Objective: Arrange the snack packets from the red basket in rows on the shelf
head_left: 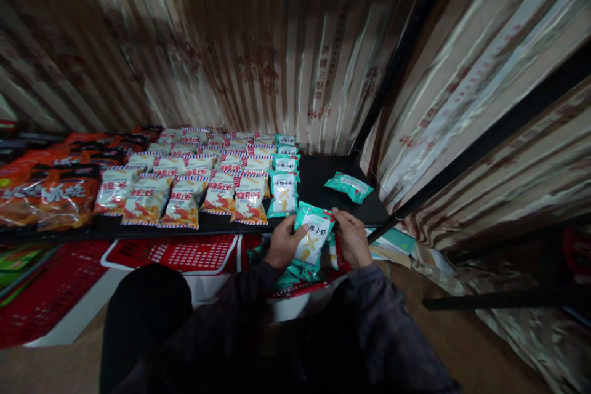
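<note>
Between my two hands is a teal snack bag (314, 235) with a white panel, held upright above a red basket (318, 288). My left hand (284, 243) grips its left side, the thumb lying across the front. At its upper right corner, the fingers of my right hand (351, 235) pinch the edge. More teal bags lie in the basket, partly hidden by my hands. Just beyond, a row of matching teal bags (282, 194) stands on the black shelf (318, 181). Another teal bag (349, 187) lies on its side farther right.
White-and-orange snack bags (184, 200) stand in rows on the shelf, with orange-and-black bags (67, 197) at the left. A red basket (178, 253) sits below the shelf edge. Black metal posts (401, 52) and a patterned curtain (258, 43) close off the back and right.
</note>
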`<state>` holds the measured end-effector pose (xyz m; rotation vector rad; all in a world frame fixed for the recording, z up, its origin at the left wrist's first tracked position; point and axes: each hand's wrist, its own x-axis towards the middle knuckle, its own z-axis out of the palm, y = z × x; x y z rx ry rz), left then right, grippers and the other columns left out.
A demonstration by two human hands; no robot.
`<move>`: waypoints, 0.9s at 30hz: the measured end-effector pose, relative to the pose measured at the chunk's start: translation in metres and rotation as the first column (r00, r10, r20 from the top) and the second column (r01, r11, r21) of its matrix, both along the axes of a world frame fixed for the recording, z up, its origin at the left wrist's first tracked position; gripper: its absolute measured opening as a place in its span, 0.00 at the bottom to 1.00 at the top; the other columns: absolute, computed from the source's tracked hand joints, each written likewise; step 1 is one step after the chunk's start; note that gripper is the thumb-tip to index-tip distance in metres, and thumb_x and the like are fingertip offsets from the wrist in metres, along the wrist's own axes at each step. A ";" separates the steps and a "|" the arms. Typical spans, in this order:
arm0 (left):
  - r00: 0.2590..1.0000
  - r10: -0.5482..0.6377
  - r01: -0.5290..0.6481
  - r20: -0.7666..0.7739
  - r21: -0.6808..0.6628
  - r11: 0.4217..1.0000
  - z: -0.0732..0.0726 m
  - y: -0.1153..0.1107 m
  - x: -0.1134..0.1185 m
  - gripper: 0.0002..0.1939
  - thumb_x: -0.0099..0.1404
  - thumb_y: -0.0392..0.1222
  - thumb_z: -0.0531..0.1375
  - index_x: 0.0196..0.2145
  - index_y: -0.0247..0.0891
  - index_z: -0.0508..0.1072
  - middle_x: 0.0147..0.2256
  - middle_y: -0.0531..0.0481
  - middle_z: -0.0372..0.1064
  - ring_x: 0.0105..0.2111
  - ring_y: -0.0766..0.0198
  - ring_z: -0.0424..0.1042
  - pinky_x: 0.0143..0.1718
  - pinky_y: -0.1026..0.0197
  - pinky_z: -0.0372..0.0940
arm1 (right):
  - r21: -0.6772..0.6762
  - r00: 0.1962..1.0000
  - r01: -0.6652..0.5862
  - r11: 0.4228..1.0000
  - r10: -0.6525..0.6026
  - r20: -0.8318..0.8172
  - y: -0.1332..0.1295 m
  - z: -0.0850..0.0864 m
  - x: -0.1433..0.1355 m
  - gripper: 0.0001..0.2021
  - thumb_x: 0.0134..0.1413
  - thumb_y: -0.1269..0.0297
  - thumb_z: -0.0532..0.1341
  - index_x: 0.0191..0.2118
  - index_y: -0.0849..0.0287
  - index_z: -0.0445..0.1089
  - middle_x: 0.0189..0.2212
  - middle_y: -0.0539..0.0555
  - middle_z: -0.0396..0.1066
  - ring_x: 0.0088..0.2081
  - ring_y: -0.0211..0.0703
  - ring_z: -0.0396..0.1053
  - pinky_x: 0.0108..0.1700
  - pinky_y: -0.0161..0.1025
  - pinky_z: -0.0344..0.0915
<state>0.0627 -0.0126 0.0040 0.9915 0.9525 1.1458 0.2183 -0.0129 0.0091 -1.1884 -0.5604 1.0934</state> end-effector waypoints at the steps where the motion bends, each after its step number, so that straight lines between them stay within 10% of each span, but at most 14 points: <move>1: 1.000 -0.009 0.009 -0.002 0.004 1.000 0.000 -0.001 0.000 0.22 0.48 0.49 0.70 0.38 0.35 0.74 0.37 0.45 0.78 0.40 0.54 0.76 0.43 0.54 0.70 | 0.000 1.000 0.019 1.000 -0.019 0.006 0.002 0.000 0.000 0.18 0.28 0.50 0.75 0.21 0.58 0.73 0.18 0.46 0.72 0.21 0.37 0.65 0.27 0.35 0.61; 12: 1.000 -0.002 0.002 0.022 -0.007 1.000 0.007 0.010 0.010 0.22 0.45 0.51 0.71 0.34 0.36 0.74 0.35 0.44 0.78 0.39 0.53 0.76 0.41 0.55 0.70 | 0.015 0.997 0.041 0.999 -0.042 0.070 0.018 -0.006 0.008 0.20 0.31 0.46 0.73 0.23 0.58 0.74 0.19 0.47 0.72 0.22 0.38 0.66 0.26 0.35 0.62; 19: 0.993 0.084 -0.081 0.087 -0.030 0.996 0.016 0.030 0.021 0.20 0.46 0.50 0.71 0.33 0.36 0.73 0.34 0.46 0.78 0.38 0.56 0.76 0.41 0.56 0.69 | 0.060 0.998 -0.050 0.997 0.047 0.047 0.016 -0.003 0.007 0.26 0.42 0.45 0.69 0.46 0.55 0.75 0.43 0.53 0.78 0.46 0.49 0.73 0.41 0.39 0.70; 27: 0.982 0.178 -0.178 0.065 -0.015 0.984 0.023 0.060 0.042 0.15 0.52 0.47 0.68 0.34 0.36 0.74 0.34 0.47 0.78 0.37 0.58 0.76 0.39 0.59 0.69 | 0.072 0.993 -0.103 0.992 0.098 0.072 0.007 -0.016 0.007 0.25 0.46 0.47 0.67 0.49 0.54 0.74 0.50 0.53 0.75 0.51 0.49 0.71 0.47 0.42 0.71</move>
